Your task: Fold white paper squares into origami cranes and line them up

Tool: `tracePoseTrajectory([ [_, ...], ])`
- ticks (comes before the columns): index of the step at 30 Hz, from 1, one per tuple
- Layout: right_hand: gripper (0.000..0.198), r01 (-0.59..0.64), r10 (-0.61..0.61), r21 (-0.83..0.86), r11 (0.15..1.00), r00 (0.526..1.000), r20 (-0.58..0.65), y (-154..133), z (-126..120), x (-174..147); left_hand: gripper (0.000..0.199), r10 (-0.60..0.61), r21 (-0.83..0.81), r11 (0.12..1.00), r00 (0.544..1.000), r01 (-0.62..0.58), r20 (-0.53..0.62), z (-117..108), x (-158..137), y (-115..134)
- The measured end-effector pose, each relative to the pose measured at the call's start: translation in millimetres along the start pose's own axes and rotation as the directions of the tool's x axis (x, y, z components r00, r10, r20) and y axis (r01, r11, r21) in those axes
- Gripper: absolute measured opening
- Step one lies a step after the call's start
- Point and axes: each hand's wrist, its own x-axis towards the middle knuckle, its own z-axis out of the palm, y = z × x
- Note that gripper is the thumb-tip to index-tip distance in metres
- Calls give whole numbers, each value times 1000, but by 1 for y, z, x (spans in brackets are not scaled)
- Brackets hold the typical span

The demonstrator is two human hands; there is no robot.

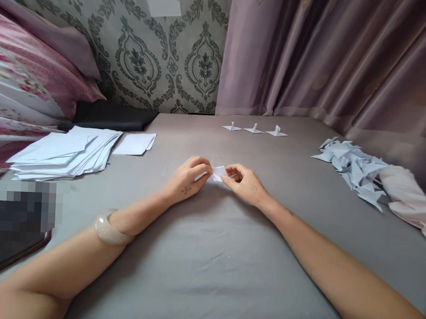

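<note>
A small piece of folded white paper is held between my two hands, in the middle of the view just above the grey cloth. My left hand pinches its left end between thumb and fingers. At the right end, my right hand grips the paper the same way, fingers curled. The fingertips hide both ends, so the exact folds cannot be made out. Beyond the hands, three folded paper figures stand in a row near the far edge.
Stacked white paper sheets lie at left, with smaller sheets beside them and a black folded item behind. A dark device, partly blurred, rests at lower left. Folded paper pieces are heaped at right against a pale cloth.
</note>
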Motion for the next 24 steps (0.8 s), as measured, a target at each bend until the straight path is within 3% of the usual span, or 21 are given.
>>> tracePoseTrajectory([
  [2,27,-17,9,112,994,997,73,-2,0,0,17,14,6,1000,997,-13,-74,-1,-1,2],
  [5,25,-86,53,294,952,992,118,-6,0,0,17,-15,-100,995,996,7,-86,-3,0,10],
  [9,27,-123,100,404,906,992,76,-8,-2,0,15,-233,-375,902,972,216,-1,-7,5,22],
  [11,27,-102,75,435,895,994,78,-8,-2,0,17,-364,-534,772,928,345,73,-6,7,24],
  [13,27,-62,22,456,888,995,93,-6,-1,-1,20,-462,-684,583,871,439,166,-3,9,23],
  [16,31,-5,-48,472,881,994,101,-5,1,-2,20,-543,-830,269,788,489,289,3,10,19],
  [19,35,23,-73,489,872,994,83,-5,2,-1,17,-574,-866,-4,708,500,411,6,10,19],
  [21,37,22,-66,499,867,995,72,-5,3,-1,16,-568,-854,-132,668,503,481,6,10,19],
  [24,39,-1,-40,506,863,997,71,-6,3,0,17,-558,-838,-224,639,498,529,5,11,19],
])
